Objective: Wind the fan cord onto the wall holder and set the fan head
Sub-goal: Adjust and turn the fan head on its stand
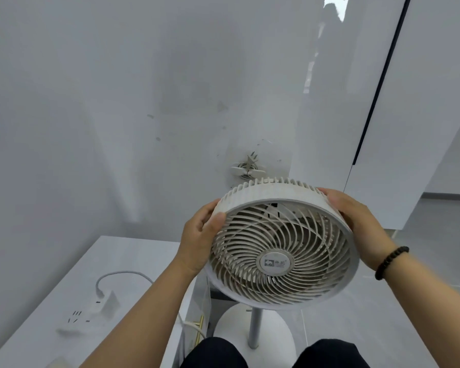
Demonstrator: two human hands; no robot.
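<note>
Left hand (199, 243) and right hand (356, 219) curl fingers round the fan head (279, 251); badge (275, 263) writing unreadable.

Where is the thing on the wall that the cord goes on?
The wall holder is on the white wall in the middle of the head view, just above the top rim of the fan head, left of the glossy cabinet.

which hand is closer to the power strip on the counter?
Left. The left hand grips the fan head on its counter side, above and right of the power strip in the image. The right hand grips the fan head's far side, farther away.
</note>
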